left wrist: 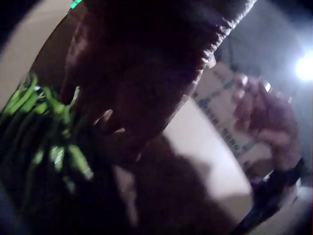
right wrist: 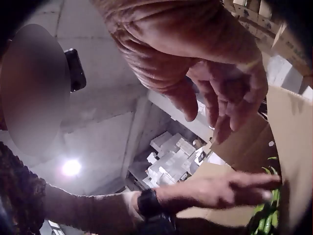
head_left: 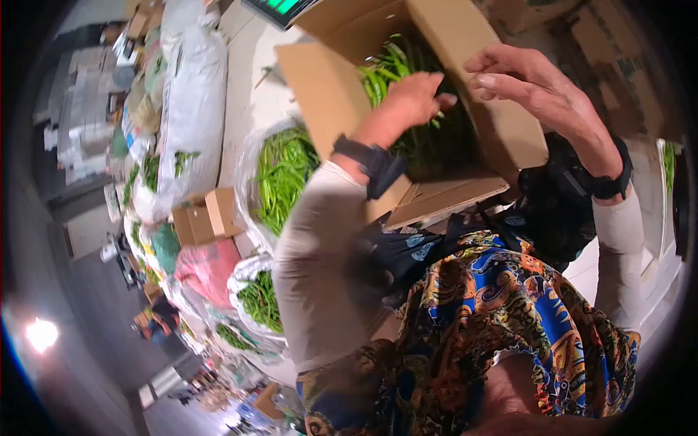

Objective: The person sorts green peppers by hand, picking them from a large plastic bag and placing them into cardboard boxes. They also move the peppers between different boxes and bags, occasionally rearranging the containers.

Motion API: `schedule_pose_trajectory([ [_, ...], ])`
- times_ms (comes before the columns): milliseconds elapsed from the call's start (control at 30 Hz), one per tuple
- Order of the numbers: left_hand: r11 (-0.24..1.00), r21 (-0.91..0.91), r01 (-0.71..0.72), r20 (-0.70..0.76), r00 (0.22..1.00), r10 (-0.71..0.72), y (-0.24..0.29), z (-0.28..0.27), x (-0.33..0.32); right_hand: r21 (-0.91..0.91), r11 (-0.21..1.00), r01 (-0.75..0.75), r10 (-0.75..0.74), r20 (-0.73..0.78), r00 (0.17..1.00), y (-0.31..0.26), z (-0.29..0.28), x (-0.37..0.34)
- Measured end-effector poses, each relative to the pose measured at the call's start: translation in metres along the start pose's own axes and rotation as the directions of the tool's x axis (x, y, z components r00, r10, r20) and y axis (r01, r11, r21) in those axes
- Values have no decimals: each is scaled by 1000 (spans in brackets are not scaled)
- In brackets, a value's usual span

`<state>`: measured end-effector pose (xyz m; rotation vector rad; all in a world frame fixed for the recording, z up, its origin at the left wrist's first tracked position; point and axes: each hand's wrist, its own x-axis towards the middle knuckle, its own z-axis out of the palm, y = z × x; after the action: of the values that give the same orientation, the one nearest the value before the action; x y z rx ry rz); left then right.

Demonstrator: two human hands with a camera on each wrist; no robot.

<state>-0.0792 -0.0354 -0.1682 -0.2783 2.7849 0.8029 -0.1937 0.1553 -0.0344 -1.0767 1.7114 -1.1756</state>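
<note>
An open cardboard box [head_left: 454,22] holds long green peppers [head_left: 392,62]. Over the peppers, inside the box, is the left hand [head_left: 411,102], its fingers extended in the right wrist view; whether they touch the peppers I cannot tell. Dark shadow hides much of the left hand [left wrist: 132,73] in its own wrist view, beside green peppers [left wrist: 54,117]. Above the box's right flap hangs the right hand [head_left: 534,87], fingers loosely bent. In the right wrist view the right hand [right wrist: 195,63] has nothing in its fingers.
A clear bag of green peppers [head_left: 283,174] stands left of the box, and another bag of peppers [head_left: 260,301] lies lower down. Beyond are white sacks [head_left: 195,109], a small open carton [head_left: 206,218] and a pink bag [head_left: 209,270]. A green-lit display [head_left: 282,6] is at the top edge.
</note>
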Motion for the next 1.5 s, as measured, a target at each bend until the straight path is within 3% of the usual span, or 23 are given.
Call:
schedule_pose_trajectory([
  [33, 988, -25, -153, -172, 974, 146, 7, -31, -7, 32, 999, -39, 39, 23, 999, -4, 0, 0],
  [67, 985, -160, -60, 0, 998, 61, 17, -83, -21, 61, 995, -79, 76, 48, 996, -6, 4, -2],
  [100, 916, -382, -121, -108, 990, 86, 8, -110, -42, 176, 984, -43, 78, -195, 978, -5, 19, -16],
  [167, 779, -622, -71, -186, 981, -59, -1, -164, -102, 107, 993, -48, 64, -155, 986, -26, 26, -20],
  [200, 701, -711, -58, -242, 956, -167, -5, -179, -130, 109, 993, -34, 47, -128, 991, -21, 25, -13],
  [267, 595, -804, -20, -295, 881, -369, -51, -182, -192, 27, 990, -139, 132, 188, 973, -3, 14, 2],
  [400, 280, -960, -24, -238, 601, -763, -148, -104, -303, -14, 982, -188, 184, 287, 940, 0, 29, 7],
  [433, 206, -978, -34, -197, 469, -861, -164, -73, -326, -27, 983, -182, 181, 302, 936, -4, 34, 7],
  [500, 106, -983, -150, -159, 405, -900, -222, 11, -386, -41, 972, -230, 232, 280, 932, -12, 44, 9],
  [533, 78, -964, -255, -187, 435, -881, -212, 36, -403, -75, 967, -242, 253, 302, 919, -12, 46, 13],
  [600, 115, -992, -58, -129, 474, -871, -232, 83, -434, -104, 959, -265, 284, 293, 913, -20, 54, 16],
  [633, 12, -994, -109, -36, 216, -976, -194, 91, -418, -117, 950, -290, 311, 268, 912, -26, 54, 17],
  [733, -10, -994, -113, -1, 100, -995, -181, 107, -418, -158, 941, -300, 334, 276, 901, -24, 58, 28],
  [833, 128, -991, -27, -130, 82, -988, -209, 114, -411, -171, 935, -311, 347, 258, 902, -22, 59, 35],
  [867, 247, -949, 195, -226, 122, -966, -223, 111, -408, -172, 936, -306, 343, 258, 903, -24, 60, 35],
  [900, 245, -952, 185, -225, 121, -967, -234, 106, -404, -174, 937, -303, 340, 258, 904, -26, 60, 37],
  [967, 712, -579, 398, -651, 299, -697, -255, 94, -390, -191, 930, -314, 356, 253, 899, -23, 59, 40],
  [1000, 642, -437, 630, -618, 309, -723, -267, 84, -380, -183, 931, -316, 355, 253, 900, -22, 59, 42],
  [1100, 649, -373, 663, -723, 232, -651, -319, 97, -362, -186, 928, -321, 360, 242, 901, -20, 59, 46],
  [1133, 525, -468, 711, -515, 263, -816, -330, 88, -358, -166, 929, -332, 364, 233, 902, -21, 60, 48],
  [1300, 370, -464, 805, -355, 214, -910, -392, 94, -346, -164, 896, -414, 437, 148, 887, -38, 79, 52],
  [1367, 329, -544, 772, -154, 294, -943, -403, 92, -345, -174, 888, -426, 448, 117, 886, -34, 80, 55],
  [1500, 154, -479, 864, 79, 217, -973, -408, 73, -333, -187, 867, -461, 486, 125, 865, -33, 85, 59],
])
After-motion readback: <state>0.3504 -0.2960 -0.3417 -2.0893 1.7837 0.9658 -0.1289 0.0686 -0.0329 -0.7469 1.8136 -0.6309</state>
